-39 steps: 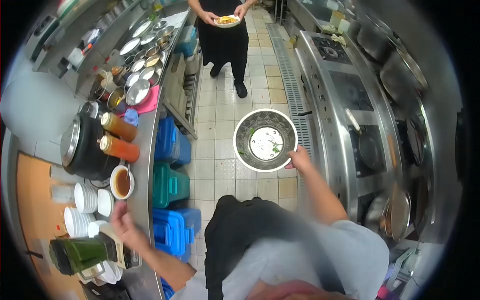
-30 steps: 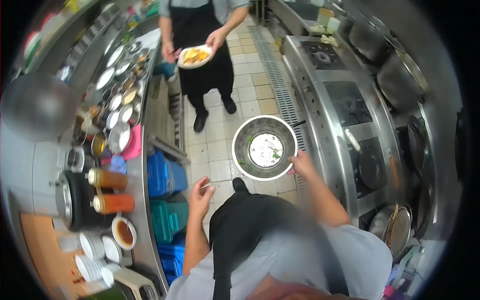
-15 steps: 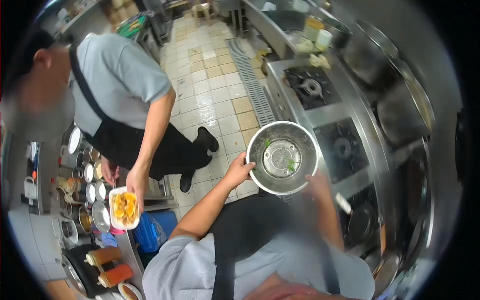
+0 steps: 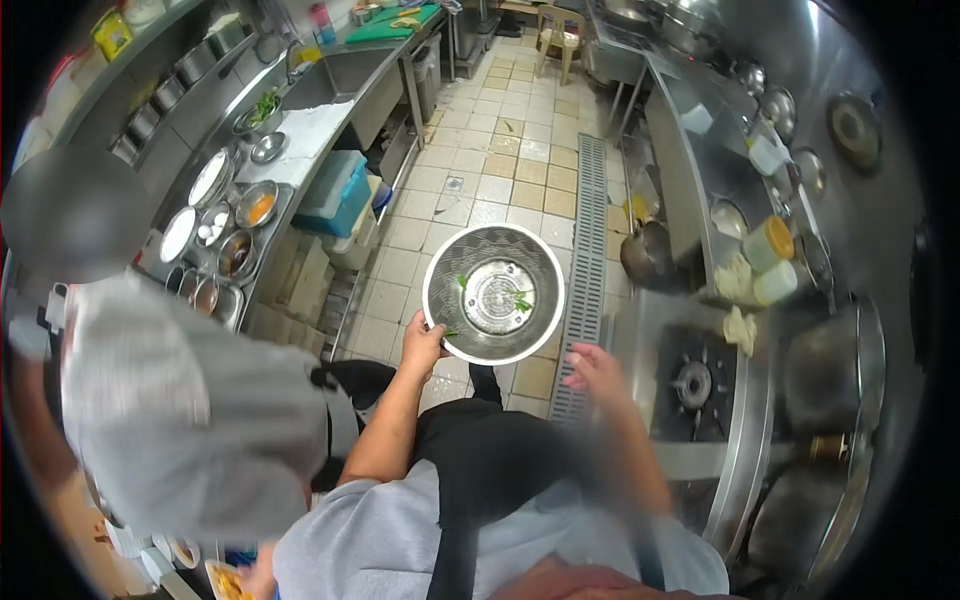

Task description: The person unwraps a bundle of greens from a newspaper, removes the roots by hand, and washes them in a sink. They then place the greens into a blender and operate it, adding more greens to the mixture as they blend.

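Note:
A round metal colander (image 4: 541, 285) with perforated walls and a pale rim is held out in front of me over the floor. My left hand (image 4: 421, 345) grips its lower left rim, thumb over the edge. Several bits of green leaf (image 4: 521, 301) lie in the bottom and along the wall. Off to the colander's lower right, my right hand (image 4: 597, 372) is apart from it, fingers loosely bent and slightly spread, with nothing in them.
A co-worker in a grey shirt (image 4: 220, 400) stands close on my left. A counter with metal bowls (image 4: 258, 203) runs beyond. To my right is a gas burner (image 4: 692, 384). A floor drain grate (image 4: 590, 210) runs along the tiles; a plastic chair (image 4: 559, 42) stands far ahead.
My right hand has let go of the colander's rim. My view has moved forward along the aisle, and the co-worker now appears lower left, the food tray near the bottom edge.

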Demonstrator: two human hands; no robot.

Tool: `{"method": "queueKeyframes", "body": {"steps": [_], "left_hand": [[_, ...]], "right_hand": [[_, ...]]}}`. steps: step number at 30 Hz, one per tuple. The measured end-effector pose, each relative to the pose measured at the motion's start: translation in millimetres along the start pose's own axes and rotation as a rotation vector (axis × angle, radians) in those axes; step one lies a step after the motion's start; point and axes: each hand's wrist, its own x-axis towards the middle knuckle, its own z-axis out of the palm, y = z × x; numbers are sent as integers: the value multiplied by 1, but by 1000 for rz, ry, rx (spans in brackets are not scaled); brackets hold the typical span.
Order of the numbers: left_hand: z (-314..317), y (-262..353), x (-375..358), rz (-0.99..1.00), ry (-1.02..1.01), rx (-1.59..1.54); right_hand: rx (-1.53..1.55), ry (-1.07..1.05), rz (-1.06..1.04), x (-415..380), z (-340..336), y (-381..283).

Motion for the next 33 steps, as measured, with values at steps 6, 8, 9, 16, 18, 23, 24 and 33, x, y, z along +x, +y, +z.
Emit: {"method": "queueKeyframes", "body": {"steps": [6,8,9,16,18,23,24,33], "left_hand": [[-1,61,149,-55,145,-48],[9,77,199,-77,162,-7],[16,84,222,-72,167,-27],[82,101,377,-64,247,-40],[98,101,410,-53,279,-47],[134,145,490,-39,379,-80],[137,153,501,-33,389,-105],[123,225,679,15,475,-276]], "right_hand": [[-152,-50,32,133,-61,65],[-299,-17,-71,167,-94,96],[-311,19,-54,181,-100,87],[-289,105,253,313,-154,-4],[-239,68,231,363,-181,-21],[-499,-77,41,567,-204,-155],[-496,-72,28,594,-195,-195],[-208,49,112,903,-214,-231]]}}
